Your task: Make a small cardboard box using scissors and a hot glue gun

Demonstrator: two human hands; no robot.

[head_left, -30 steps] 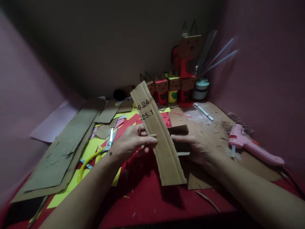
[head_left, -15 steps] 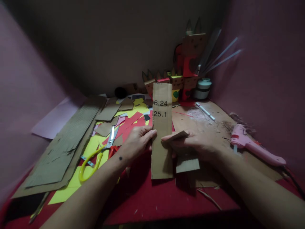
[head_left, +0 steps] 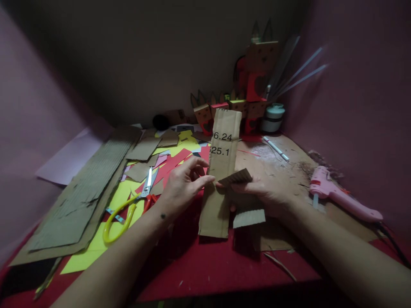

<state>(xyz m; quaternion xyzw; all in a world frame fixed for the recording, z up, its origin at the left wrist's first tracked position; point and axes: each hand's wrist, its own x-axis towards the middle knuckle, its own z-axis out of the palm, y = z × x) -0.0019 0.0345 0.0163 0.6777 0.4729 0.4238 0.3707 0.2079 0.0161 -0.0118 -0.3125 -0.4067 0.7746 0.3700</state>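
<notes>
Strip [head_left: 223, 164]: mid-view on my feed, leaning slightly above the red tabletop [head_left: 192, 273]; already cut long and narrow.
Folded piece [head_left: 249, 218]: at the strip's right side, already bent; I can't make out whether the two are joined.
Left hand [head_left: 184, 182]: half curled, thumb tip at the strip's left edge; I can't tell whether it pinches.
Right hand [head_left: 258, 189]: pinching the folded piece.
Figures [head_left: 257, 85]: standing behind, decorated; I judge them finished, the held cardboard well short of that.
Scissors [head_left: 145, 193], glue gun [head_left: 342, 196]: lying left and right, untouched.
</notes>
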